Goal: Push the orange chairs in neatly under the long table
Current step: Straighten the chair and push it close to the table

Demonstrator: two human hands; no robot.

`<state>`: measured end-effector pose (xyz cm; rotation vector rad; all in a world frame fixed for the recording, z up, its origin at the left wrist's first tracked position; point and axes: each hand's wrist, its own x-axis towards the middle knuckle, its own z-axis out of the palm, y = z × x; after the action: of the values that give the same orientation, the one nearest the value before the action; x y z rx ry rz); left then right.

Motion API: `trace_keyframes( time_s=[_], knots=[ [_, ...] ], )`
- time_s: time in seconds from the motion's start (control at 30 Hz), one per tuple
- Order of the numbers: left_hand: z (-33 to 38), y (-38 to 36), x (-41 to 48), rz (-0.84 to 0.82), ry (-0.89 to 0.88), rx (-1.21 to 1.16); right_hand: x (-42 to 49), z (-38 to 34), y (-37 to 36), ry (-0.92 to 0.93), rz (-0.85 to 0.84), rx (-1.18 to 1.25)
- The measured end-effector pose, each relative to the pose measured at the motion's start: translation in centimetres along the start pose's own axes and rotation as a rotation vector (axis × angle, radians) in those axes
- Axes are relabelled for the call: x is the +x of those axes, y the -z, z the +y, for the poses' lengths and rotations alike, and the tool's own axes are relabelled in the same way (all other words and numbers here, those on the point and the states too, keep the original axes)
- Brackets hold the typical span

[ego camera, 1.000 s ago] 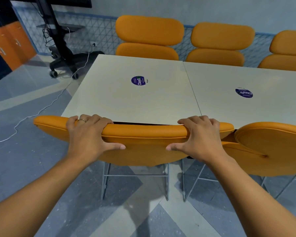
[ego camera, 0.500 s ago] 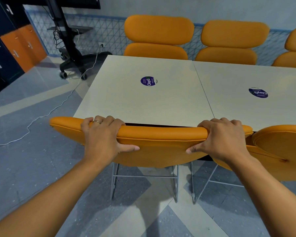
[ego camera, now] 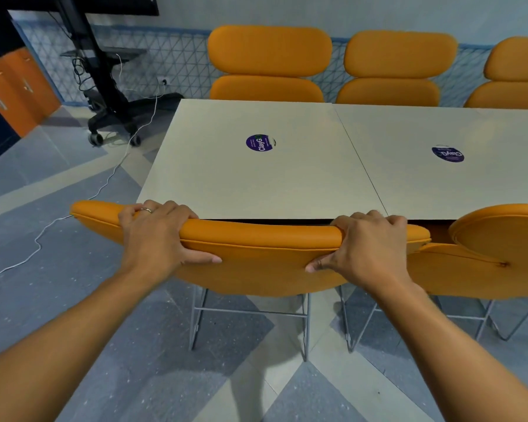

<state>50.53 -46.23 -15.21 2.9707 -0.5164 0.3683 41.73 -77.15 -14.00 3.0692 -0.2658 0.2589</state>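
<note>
Head cam view: both your hands are clamped on the top of the near orange chair (ego camera: 256, 269). Your left hand (ego camera: 153, 236), the one with the ring (ego camera: 146, 210), and your right hand (ego camera: 369, 245) each have the fingers curled over the top of the backrest and the thumb pressed against the side facing you.

Edges first. The top of the backrest sits right at the near edge of the counter (ego camera: 256, 184), with only a thin dark sliver between them. Its left end pokes out past the counter's left corner. Its right end is touching or overlapping the neighbour chair (ego camera: 485, 263); can't tell which. The counter's seam meets the near edge just right of your right hand.

Room to move: open floor (ego camera: 58, 300) on your left, with a white cable (ego camera: 43, 236) trailing across it back to a black wheeled stand (ego camera: 104, 86). The right side is tight because of that neighbour. Three more orange chairs (ego camera: 269, 62) line the far edge.

Versus a second ago, not much has changed. Your hands grip the same spots, the sliver at the counter edge looks just as thin, and the backrest's left end seems to stick out a touch more past the corner.
</note>
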Motion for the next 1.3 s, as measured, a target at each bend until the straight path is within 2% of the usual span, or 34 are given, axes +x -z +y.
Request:
trace_keyframes(
  time_s=[0.1,0.2,0.47,0.73,1.03,1.3],
  knots=[
    [-2.4,1.0,0.2,-0.068,0.023,-0.010,-0.4,-2.5,-0.2,0.010,0.041,-0.015],
    [-1.4,1.3,0.2,-0.097,0.049,-0.001,-0.5,-1.6,-0.2,-0.001,0.032,0.005],
    [1.3,1.4,-2.3,-0.100,0.121,0.040,-0.9,0.7,0.5,0.043,-0.067,-0.019],
    [1.7,1.6,-2.0,-0.111,0.116,0.048,-0.6,1.1,0.4,0.043,-0.028,0.008],
    [2.8,1.0,-0.8,-0.122,0.137,0.064,1.3,2.4,0.3,0.055,-0.060,-0.012],
    [2.4,0.9,-1.7,-0.063,0.084,-0.001,1.0,2.1,0.6,0.042,-0.076,-0.028]
  ],
)
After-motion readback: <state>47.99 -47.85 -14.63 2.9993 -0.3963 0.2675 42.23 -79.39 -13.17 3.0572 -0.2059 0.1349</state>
